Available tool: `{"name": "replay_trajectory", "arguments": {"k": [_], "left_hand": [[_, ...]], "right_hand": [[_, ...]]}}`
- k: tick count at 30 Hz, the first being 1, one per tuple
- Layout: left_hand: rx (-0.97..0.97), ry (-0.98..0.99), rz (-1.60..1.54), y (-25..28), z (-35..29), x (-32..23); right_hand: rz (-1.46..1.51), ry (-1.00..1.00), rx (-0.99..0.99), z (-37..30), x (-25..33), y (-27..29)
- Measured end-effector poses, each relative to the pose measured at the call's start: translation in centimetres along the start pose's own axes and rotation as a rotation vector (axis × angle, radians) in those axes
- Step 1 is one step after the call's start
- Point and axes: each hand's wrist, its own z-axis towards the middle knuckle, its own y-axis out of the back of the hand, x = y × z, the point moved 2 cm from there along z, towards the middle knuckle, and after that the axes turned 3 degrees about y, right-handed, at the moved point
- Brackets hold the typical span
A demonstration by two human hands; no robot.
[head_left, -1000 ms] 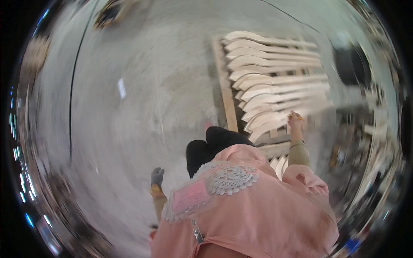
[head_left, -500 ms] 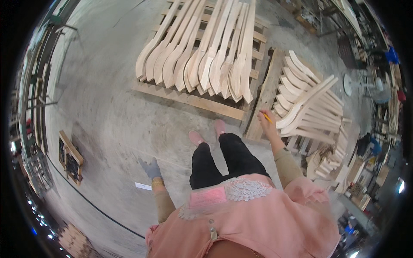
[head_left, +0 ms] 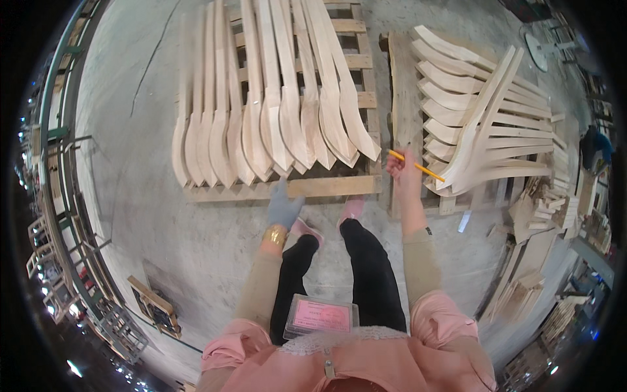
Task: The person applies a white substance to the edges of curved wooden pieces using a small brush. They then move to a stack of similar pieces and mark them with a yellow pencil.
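My left hand [head_left: 284, 206], in a grey glove with a gold band at the wrist, reaches over the front board of a wooden pallet [head_left: 326, 187]. Its fingers are apart and hold nothing; the fingertips are close to the pointed ends of long curved wooden pieces [head_left: 271, 117] lying side by side there. Whether they touch the wood I cannot tell. My bare right hand [head_left: 405, 171] is closed on a yellow pencil [head_left: 428, 171]. It is beside a second row of curved wooden pieces [head_left: 450, 101], two of which lie crosswise on top [head_left: 486, 121].
The second row lies on another pallet [head_left: 403, 85] to the right. Stacked wood offcuts [head_left: 545, 209] stand at the far right. A small wooden frame [head_left: 155, 304] is on the concrete floor at the lower left. Metal racking [head_left: 59, 130] runs along the left side.
My left hand has moved forward from low over the floor to the pallet's front edge. The right hand still holds the pencil, and my view has shifted toward the pallets.
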Motion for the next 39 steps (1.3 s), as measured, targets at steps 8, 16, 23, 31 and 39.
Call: {"name": "replay_trajectory", "arguments": {"k": [8, 16, 23, 31, 39], "left_hand": [[0.087, -0.026, 0.025, -15.5, 21.3, -8.3], [0.144, 0.041, 0.312, -19.8, 30.0, -7.7], [-0.121, -0.088, 0.443, -16.7, 29.3, -1.4], [-0.039, -0.051, 0.382, -16.8, 28.9, -1.6], [-0.182, -0.131, 0.371, -18.4, 29.2, -1.0]], "right_hand": [[0.044, 0.123, 0.08, 15.6, -6.4, 0.7], [-0.002, 0.17, 0.137, 24.7, -13.3, 0.9], [-0.106, 0.334, 0.203, 29.2, -13.9, -0.3], [-0.062, 0.457, 0.026, 30.6, -14.6, -1.9], [0.039, 0.376, 0.069, 28.1, -22.6, -0.2]]}}
